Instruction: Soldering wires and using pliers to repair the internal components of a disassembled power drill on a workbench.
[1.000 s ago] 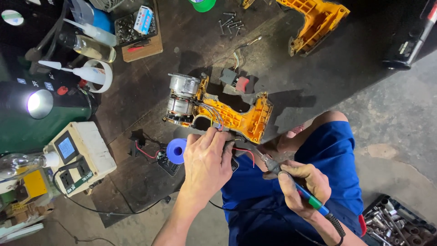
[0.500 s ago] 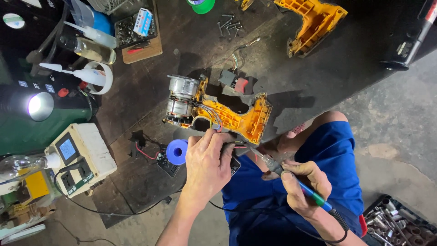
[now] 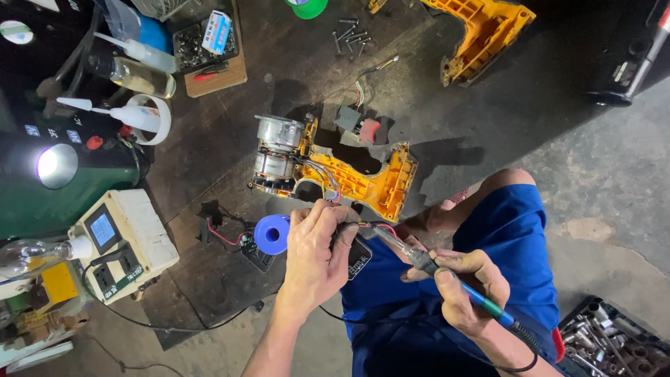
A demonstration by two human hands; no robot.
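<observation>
- far left there's a green canister (image 3: 84, 188) with a lit lamp (image 3: 56, 165) glaring on top, bit blinding tbh
- in front of it a beige box unit with a small blue screen (image 3: 122, 244), black cord trailing off across the counter (image 3: 230, 132)
- up top left are a couple of squeeze bottles with pointed nozzles (image 3: 143, 52) and a small wooden board (image 3: 213, 73) with bits on it
- a blue spool (image 3: 271, 234) sits on the counter just left of the left hand, close enough that they look like they touch
- left hand (image 3: 317, 255) is curled with fingertips pinched together on thin wires right by the lower edge of the drill, can't make out exactly which wire
- the opened yellow drill half-shell (image 3: 356, 178) lies flat mid-counter, motor and silver gearbox (image 3: 279, 146) at its left end, coloured wires running through the body
- loose screws (image 3: 349, 35) near the top edge, a small grey and red switch part (image 3: 359, 126) just above the shell
- right hand (image 3: 464, 286) is closed around a soldering iron with a blue-green grip (image 3: 481, 304), tip pointing left toward the left hand's fingers
- the other yellow shell half (image 3: 488, 31) sits top right, well apart
- bottom right, a black tray of sockets (image 3: 614, 342) on the floor
</observation>
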